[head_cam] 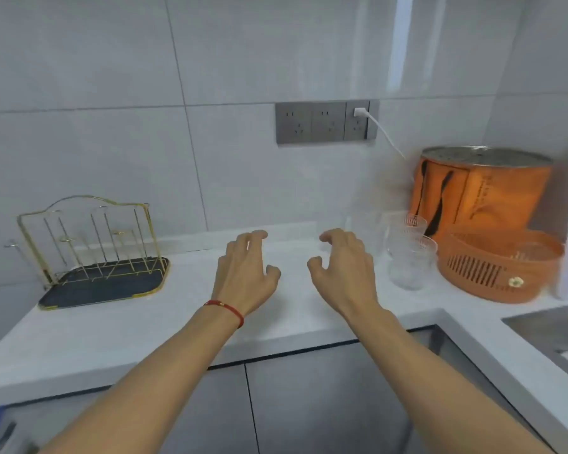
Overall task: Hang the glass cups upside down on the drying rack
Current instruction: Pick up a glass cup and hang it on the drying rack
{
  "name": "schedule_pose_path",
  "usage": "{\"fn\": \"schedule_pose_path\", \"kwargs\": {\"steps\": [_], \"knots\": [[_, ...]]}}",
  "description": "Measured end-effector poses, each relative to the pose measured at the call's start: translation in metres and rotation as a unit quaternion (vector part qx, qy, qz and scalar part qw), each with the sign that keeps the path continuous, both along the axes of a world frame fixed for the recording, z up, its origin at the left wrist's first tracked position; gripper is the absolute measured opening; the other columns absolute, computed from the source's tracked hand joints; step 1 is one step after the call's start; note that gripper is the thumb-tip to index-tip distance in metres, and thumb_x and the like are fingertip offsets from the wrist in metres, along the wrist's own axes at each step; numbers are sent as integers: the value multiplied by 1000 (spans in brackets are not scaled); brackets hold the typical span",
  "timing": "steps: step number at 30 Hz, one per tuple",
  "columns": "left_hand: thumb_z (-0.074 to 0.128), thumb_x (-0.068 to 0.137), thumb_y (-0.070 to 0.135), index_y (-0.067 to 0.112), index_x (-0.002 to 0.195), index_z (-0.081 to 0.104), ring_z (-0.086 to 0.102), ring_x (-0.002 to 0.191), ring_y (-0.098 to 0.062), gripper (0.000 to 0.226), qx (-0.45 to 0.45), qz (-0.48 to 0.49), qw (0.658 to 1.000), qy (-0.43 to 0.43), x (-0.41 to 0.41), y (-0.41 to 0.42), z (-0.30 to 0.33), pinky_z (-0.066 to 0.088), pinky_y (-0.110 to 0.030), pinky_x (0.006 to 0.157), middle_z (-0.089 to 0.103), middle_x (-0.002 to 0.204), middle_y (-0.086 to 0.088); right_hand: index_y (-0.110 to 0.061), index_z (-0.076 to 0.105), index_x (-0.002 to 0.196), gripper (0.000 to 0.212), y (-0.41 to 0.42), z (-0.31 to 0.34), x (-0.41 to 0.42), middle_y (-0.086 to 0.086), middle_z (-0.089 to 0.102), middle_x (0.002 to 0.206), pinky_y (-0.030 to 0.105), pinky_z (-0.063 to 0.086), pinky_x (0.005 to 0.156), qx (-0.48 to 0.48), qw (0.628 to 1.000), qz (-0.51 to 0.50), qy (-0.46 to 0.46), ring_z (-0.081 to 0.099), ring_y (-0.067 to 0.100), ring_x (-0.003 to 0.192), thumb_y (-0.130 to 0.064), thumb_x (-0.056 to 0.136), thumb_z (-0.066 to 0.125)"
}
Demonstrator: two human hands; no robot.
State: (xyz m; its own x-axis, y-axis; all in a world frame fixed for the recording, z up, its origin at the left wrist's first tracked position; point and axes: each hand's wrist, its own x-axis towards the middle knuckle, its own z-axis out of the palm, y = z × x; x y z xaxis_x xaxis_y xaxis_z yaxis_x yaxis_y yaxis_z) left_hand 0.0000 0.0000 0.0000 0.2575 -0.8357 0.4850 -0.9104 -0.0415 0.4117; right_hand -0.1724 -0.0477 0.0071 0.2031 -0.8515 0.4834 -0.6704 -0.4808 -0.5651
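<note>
**Glass cups wait at the right, gold rack at the left, both hands empty between**

Pale grey stone countertop [292, 306] runs under a glossy tiled wall. Over its middle hover 2 bare hands, palms down, fingers spread and loosely curled, holding nothing. The left hand [245, 273] wears a thin red cord bracelet [225, 311] at the wrist; the right hand [345, 267] is beside it, with a clear gap between the 2.

Clear ribbed glass cups [407, 253] stand upright in a tight cluster on the counter to the right of the right hand, near it but not touched. Motion blur makes their exact count hard to tell. Just beside them on the right sits a round orange plastic basket with slotted sides [495, 270], and behind it a tall orange bag topped by a round metal lid [479, 191].

Well apart on the left stands the gold wire drying rack with upright prongs [92, 244], set on a dark tray with a gold rim [105, 290]; no cup hangs on it. On the wall, a grey panel of sockets [325, 122] holds a white plug and cable [379, 127]. A steel sink edge [551, 329] shows at the far right.
</note>
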Motion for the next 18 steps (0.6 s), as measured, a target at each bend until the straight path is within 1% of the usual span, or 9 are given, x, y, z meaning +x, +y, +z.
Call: {"fn": "schedule_pose_path", "kwargs": {"steps": [2, 4, 7, 9, 11, 14, 15, 17, 18], "knots": [[57, 86, 23, 16, 142, 41, 44, 128, -32, 59, 33, 11, 999, -7, -2, 5, -8, 42, -45, 99, 47, 146, -11, -12, 52, 139, 49, 1, -11, -14, 7, 54, 138, 39, 42, 104, 18, 997, -52, -49, 51, 28, 127, -25, 93, 63], [56, 87, 23, 17, 141, 40, 43, 127, -32, 57, 80, 24, 996, 8, 6, 12, -21, 41, -44, 99, 46, 145, -12, -7, 40, 150, 65, -4, -23, -24, 13, 44, 149, 43, 45, 106, 68, 991, -87, -81, 46, 32, 134, -26, 94, 65], [55, 86, 18, 19, 138, 44, 44, 126, -28, 53, 106, 0, 994, -20, 17, 19, -35, 41, -41, 100, 45, 145, -8, -2, 12, 162, 92, -24, -33, -21, 19, 25, 164, 46, 41, 111, 176, 970, -78, -146, 34, 37, 146, -26, 94, 69], [54, 84, 16, 21, 134, 48, 46, 124, -27, 51, 94, -11, 994, -55, 26, 19, -38, 41, -41, 99, 48, 143, -5, -5, 3, 163, 101, -41, -35, -16, 18, 24, 165, 49, 40, 113, 231, 949, -65, -205, 35, 40, 146, -27, 92, 72], [55, 85, 17, 21, 133, 50, 46, 125, -27, 48, 88, -4, 994, -61, 35, 18, -39, 41, -41, 99, 50, 142, -5, -7, 7, 162, 102, -61, -40, -9, 19, 33, 160, 51, 42, 112, 255, 939, -79, -215, 40, 43, 141, -32, 89, 75], [56, 87, 19, 20, 132, 51, 45, 127, -28, 45, 96, 6, 995, -38, 47, 11, -41, 41, -42, 103, 50, 141, -7, -4, 27, 152, 91, -77, -47, -7, 17, 52, 146, 50, 45, 107, 248, 944, -144, -166, 47, 43, 133, -42, 85, 77], [56, 88, 20, 19, 132, 52, 45, 128, -28, 44, 92, 2, 995, -29, 50, 9, -43, 41, -42, 104, 51, 141, -7, -5, 33, 147, 87, -79, -49, -8, 16, 57, 141, 51, 46, 105, 235, 945, -157, -164, 49, 43, 130, -44, 83, 78], [59, 88, 22, 20, 129, 54, 46, 127, -25, 41, 58, -17, 998, -2, 52, 4, -45, 40, -34, 103, 54, 138, -4, -8, 41, 138, 81, -76, -52, -6, 14, 62, 132, 52, 47, 103, 206, 953, -146, -165, 54, 41, 124, -47, 78, 79], [61, 88, 25, 22, 128, 55, 49, 124, -21, 40, 37, -29, 999, 20, 52, 2, -46, 39, -30, 100, 55, 135, 0, -10, 43, 136, 79, -71, -55, -3, 12, 63, 129, 52, 48, 102, 193, 961, -118, -162, 57, 39, 121, -48, 76, 79]]}}
